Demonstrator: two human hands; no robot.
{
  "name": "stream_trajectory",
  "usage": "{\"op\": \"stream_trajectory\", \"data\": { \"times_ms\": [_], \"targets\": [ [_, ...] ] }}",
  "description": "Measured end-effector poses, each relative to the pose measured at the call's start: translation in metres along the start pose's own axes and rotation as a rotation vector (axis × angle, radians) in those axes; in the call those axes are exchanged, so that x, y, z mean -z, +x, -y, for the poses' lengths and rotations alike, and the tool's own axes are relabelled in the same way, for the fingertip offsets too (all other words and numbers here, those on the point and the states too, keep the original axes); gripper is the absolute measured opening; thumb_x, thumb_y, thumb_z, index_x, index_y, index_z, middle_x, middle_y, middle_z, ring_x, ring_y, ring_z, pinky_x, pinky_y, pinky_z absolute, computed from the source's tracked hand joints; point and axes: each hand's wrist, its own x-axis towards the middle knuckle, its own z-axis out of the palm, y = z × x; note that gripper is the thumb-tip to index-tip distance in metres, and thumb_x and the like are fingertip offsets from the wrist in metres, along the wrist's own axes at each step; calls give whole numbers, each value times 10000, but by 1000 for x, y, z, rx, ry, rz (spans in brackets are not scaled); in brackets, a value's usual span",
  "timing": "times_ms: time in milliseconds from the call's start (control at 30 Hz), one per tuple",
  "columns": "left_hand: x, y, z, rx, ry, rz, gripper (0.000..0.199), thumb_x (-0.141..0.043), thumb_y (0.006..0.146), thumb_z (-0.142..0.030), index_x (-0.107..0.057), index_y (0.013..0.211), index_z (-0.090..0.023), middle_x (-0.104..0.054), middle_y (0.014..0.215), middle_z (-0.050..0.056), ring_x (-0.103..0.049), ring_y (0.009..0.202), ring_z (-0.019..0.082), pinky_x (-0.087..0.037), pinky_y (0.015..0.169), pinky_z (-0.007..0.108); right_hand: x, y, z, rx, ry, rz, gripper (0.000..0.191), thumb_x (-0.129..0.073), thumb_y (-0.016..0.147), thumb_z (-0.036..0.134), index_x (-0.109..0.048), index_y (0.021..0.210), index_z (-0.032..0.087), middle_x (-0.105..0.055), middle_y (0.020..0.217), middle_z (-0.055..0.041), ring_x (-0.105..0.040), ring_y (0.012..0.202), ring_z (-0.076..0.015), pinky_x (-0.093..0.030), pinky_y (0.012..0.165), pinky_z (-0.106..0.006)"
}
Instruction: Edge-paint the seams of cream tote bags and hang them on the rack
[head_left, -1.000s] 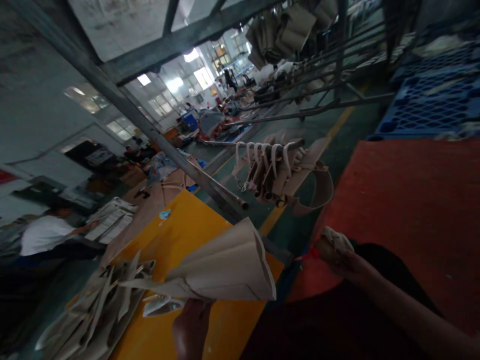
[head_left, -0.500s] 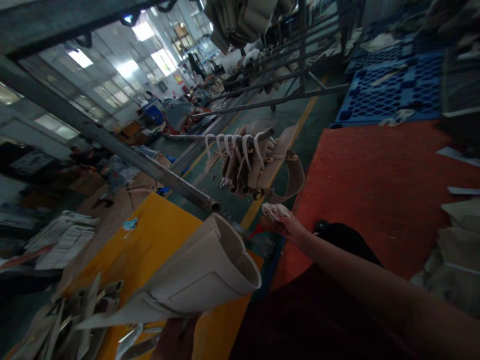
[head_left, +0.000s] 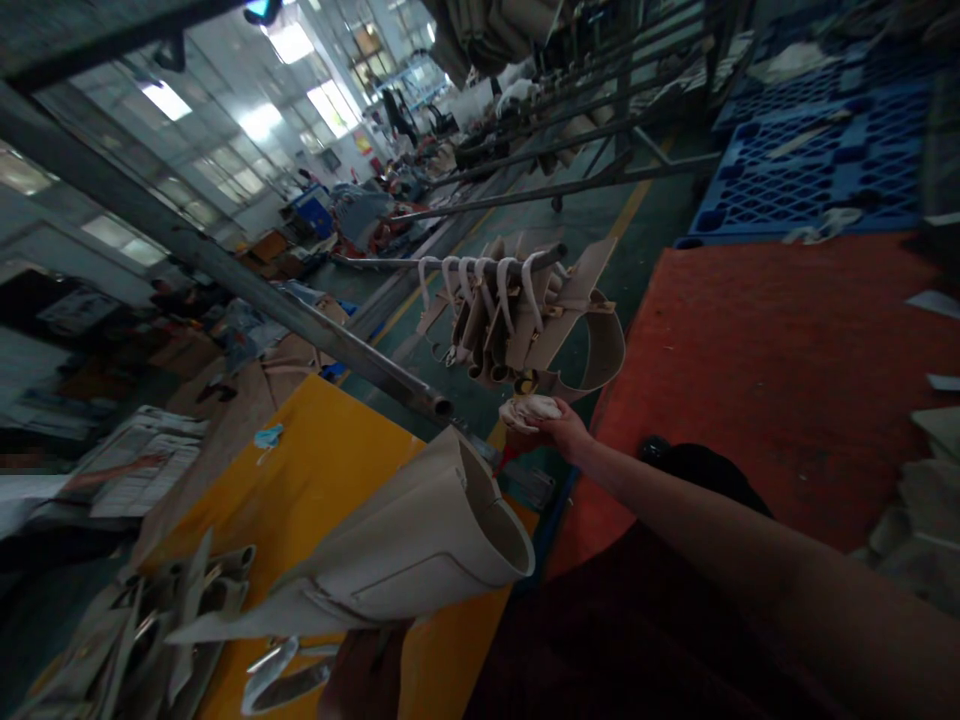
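Observation:
My right hand (head_left: 568, 432) reaches in from the lower right, its fingers closed on a crumpled whitish cloth (head_left: 529, 412). Something red (head_left: 516, 447) shows just under the cloth, too blurred to name. To its left, a large rolled beige piece (head_left: 420, 540) with an open round end lies slanted over the yellow table (head_left: 315, 470). A dark reddish-brown shape (head_left: 364, 670) shows under that piece; whether it is a sleeve is unclear. My left hand cannot be seen. Beyond the cloth, several beige strapped pieces (head_left: 517, 320) hang from a metal bar.
A metal tube (head_left: 360, 360) slants down to the rolled piece. Beige parts (head_left: 150, 620) and a clear-looking loop (head_left: 289, 680) lie at the lower left. A red-orange surface (head_left: 787, 380) and blue pallets (head_left: 817, 160) are at the right. A person's arm (head_left: 112, 470) shows far left.
My right hand and the cloth have shifted slightly left, closer beneath the hanging pieces. The view has moved a little, so most surroundings sit further right. The cloth is still held.

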Motion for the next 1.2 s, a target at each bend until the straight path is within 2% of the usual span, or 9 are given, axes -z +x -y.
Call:
{"op": "stream_trajectory", "data": {
  "times_ms": [167,300,433,533,633,700,900,1033,1200],
  "targets": [
    [0,-2,-3,-23,35,-18,205,-720,957,-280,-889,854,-333,-871,1012,121,-809,962,336,-556,715,360,14,-14,2,-40,-43,43,624,-1021,499,276,-676,1019,305,-807,1003,-28,-792,922,-330,-685,699,-424],
    [5,-3,-10,-126,32,-4,185,-752,972,-294,-878,843,-338,-847,905,91,-766,866,281,-518,677,322,19,-27,8,-93,-6,33,587,-995,510,199,-673,991,296,-818,983,-32,-796,842,-303,-664,609,-378],
    [0,-8,-23,-169,18,-167,276,-715,1025,-342,-849,787,-308,-790,768,77,-712,756,239,-495,639,296,18,-37,15,-146,-30,-28,539,-933,582,165,-661,1030,292,-815,990,-19,-790,806,-252,-630,565,-310],
    [-6,-14,-30,-186,38,-231,324,-662,1052,-339,-835,783,-285,-803,796,81,-715,773,228,-496,645,287,15,-42,19,-162,-44,-77,500,-903,627,170,-658,1044,297,-830,1064,-32,-816,904,-274,-651,605,-317],
    [-8,-18,-32,-194,63,-208,346,-607,1060,-290,-856,821,-298,-819,832,87,-740,848,248,-516,670,302,14,-45,22,-184,-51,-84,506,-927,607,188,-673,1026,314,-839,1098,-39,-828,978,-321,-689,655,-366],
    [-8,-18,-31,-186,70,-191,348,-602,1051,-262,-863,827,-310,-814,833,89,-749,874,264,-526,676,315,15,-45,24,-215,-57,-81,516,-946,582,216,-685,1015,322,-842,1080,-40,-825,958,-332,-678,626,-374],
    [-4,-16,-29,-186,59,-145,242,-699,1000,-247,-868,842,-315,-814,875,101,-733,874,284,-553,741,352,20,-48,24,-226,37,-39,566,-967,515,260,-705,1012,327,-838,1030,-16,-791,831,-276,-603,549,-322],
    [-2,-14,-31,-201,39,-129,209,-745,967,-235,-862,820,-326,-808,883,97,-736,905,298,-566,830,381,21,-49,21,-197,63,-58,594,-994,484,259,-706,999,326,-835,1035,-21,-792,862,-286,-594,543,-316],
    [1,-14,-35,-124,63,-141,214,-714,981,-268,-842,821,-330,-783,832,85,-700,841,284,-539,728,358,23,-47,13,-188,22,-93,569,-990,551,252,-700,1035,326,-838,1124,-45,-803,986,-325,-628,599,-351]
  ]
}}
